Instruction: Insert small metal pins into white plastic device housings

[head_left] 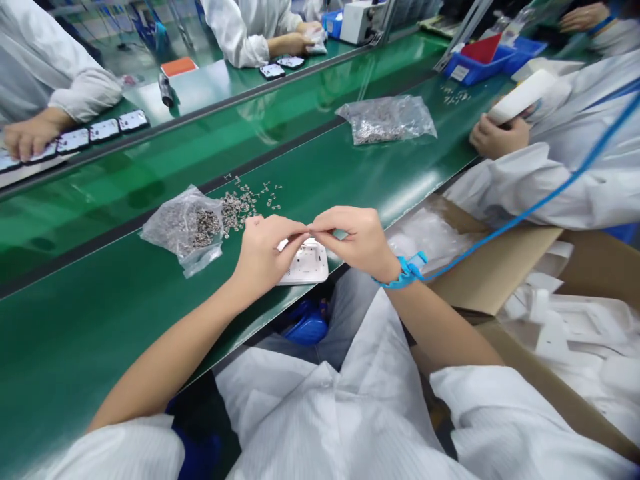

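A glossy green worktop [100, 313] fills the left of the frame. At centre, a smooth white plastic housing [306, 264] lies flat at its near edge. Above it, the left hand [263, 257] and right hand [357, 240] meet fingertip to fingertip, pinched narrowly; what they pinch is too small to tell. Just left, tiny metal parts [240, 203] spill beside a crinkled clear bag [185, 230].

Factory assembly line: green conveyor belt [150, 200], white-coated workers, bags of small metal parts [187, 227].

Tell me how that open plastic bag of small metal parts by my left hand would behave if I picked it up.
The plastic bag looks thin and crumpled, so it would probably sag. Its mouth is open beside the loose parts, so more might spill out. Packed with metal, it's likely heavy for its size.
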A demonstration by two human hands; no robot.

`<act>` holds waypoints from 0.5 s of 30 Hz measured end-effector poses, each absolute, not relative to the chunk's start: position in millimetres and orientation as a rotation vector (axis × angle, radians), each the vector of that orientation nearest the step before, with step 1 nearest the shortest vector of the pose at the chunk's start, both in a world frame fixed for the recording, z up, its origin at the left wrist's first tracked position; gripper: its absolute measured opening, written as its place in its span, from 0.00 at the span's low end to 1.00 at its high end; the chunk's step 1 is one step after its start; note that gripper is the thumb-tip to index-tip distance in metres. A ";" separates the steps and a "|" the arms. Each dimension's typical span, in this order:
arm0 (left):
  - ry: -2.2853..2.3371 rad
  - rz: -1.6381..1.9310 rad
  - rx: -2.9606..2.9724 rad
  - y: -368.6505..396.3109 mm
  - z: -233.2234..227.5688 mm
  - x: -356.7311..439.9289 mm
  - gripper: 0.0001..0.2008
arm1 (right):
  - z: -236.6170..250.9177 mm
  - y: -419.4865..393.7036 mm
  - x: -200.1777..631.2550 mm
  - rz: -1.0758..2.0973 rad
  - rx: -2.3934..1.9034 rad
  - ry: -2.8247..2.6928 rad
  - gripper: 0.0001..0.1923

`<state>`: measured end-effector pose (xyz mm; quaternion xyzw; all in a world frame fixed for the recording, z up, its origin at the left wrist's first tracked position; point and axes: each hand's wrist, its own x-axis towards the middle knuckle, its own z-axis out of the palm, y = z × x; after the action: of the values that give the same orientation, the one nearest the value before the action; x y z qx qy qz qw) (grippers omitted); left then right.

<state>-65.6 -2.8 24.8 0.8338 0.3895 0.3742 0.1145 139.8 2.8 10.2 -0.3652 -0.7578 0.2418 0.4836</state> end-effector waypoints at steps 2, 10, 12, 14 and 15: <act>1.125 1.169 2.277 -5.2 22.9 -62.3 0.04 | 13.8 -1.0 136.4 0.698 -0.903 -1.788 0.07; 1.113 1.275 2.811 -1.1 12.8 -73.5 0.09 | 22.8 -23.6 117.1 1.221 -1.054 -1.189 0.19; 1.069 1.171 2.874 -3.3 12.0 -77.5 0.08 | 22.4 -30.0 113.7 1.375 -0.987 -1.132 0.18; 0.948 1.036 2.865 -7.0 12.5 -79.5 0.07 | 21.1 -36.8 110.8 1.521 -0.915 -1.050 0.17; 0.872 0.987 2.852 -8.9 12.9 -79.7 0.07 | 20.8 -40.3 109.4 1.561 -0.890 -1.004 0.16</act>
<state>-79.7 -8.9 12.9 0.9078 0.2777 0.3142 0.0002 109.4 -40.3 20.8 -0.3707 -0.4180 0.6499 0.5153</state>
